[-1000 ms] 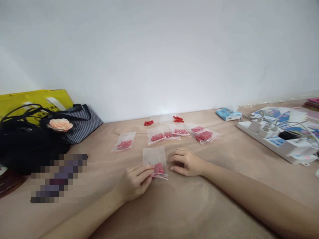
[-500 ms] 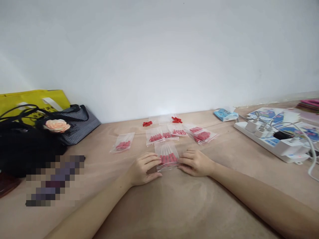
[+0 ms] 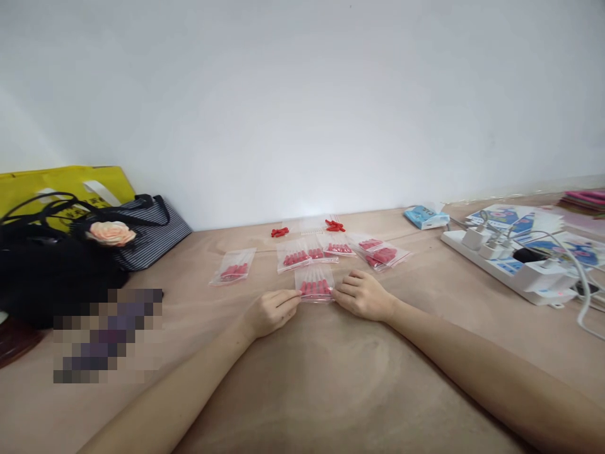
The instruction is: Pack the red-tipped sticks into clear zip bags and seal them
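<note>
A clear zip bag (image 3: 316, 288) holding several thin pale sticks with red ends lies flat before me. At its lower left edge, my left hand (image 3: 278, 310) has thumb and fingers pressed together on the plastic. My right hand (image 3: 362, 295) grips the right edge with bent fingers; its thumb is mostly hidden. Just beyond are more clear bags with red pieces: one at left (image 3: 235, 270), a middle bag (image 3: 297, 257) overlapping others, and overlapping bags at right (image 3: 380, 255). Loose red pieces lie in a left pile (image 3: 280, 232) and a right pile (image 3: 334, 226) near the wall.
A blue tissue pack (image 3: 426, 217) and a white power strip (image 3: 505, 265) with chargers and cables stand at right. Printed sheets (image 3: 501, 219) lie behind it. Black, striped (image 3: 146, 233) and yellow bags (image 3: 106, 183) fill the left. A blurred item (image 3: 108, 335) lies nearer.
Both hands and the zip bag have shifted slightly away from me. My left fingers have closed from a spread pose into a pinch, and my right fingers have curled in at the bag's edge.
</note>
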A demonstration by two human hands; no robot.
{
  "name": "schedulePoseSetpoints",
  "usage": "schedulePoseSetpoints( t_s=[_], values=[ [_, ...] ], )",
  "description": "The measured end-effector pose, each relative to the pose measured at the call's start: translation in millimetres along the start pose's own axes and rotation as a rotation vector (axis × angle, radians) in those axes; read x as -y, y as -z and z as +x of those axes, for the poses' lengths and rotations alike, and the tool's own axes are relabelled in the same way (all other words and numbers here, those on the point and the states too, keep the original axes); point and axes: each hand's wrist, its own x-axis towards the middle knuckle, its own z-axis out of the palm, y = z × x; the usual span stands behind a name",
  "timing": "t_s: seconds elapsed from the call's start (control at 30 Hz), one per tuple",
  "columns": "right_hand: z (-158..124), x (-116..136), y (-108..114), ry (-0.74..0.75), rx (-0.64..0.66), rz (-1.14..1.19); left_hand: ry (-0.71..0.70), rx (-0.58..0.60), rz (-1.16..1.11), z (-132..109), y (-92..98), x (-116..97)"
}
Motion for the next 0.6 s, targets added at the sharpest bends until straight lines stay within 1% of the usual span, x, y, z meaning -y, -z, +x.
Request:
schedulePoseSetpoints(
  t_s=[0.13, 0.27, 0.47, 0.6],
  values=[
    [-1, -2, -3, -0.001, 0.003, -0.019, 0.019, -0.007, 0.01, 1, -3.7, 3],
    [-3, -5, -3, 0.012, -0.024, -0.031, 0.002, -0.027, 0.031, 3, -6.5, 8],
    [-3, -10, -1, 0.106, -0.057, -0.043, -0.044, -0.069, 0.039, 4, -3.1, 9],
    [-2, -11, -2, 0.115, -0.051, -0.053, -0.083, -0.09, 0.017, 7, -1.8, 9]
  ],
)
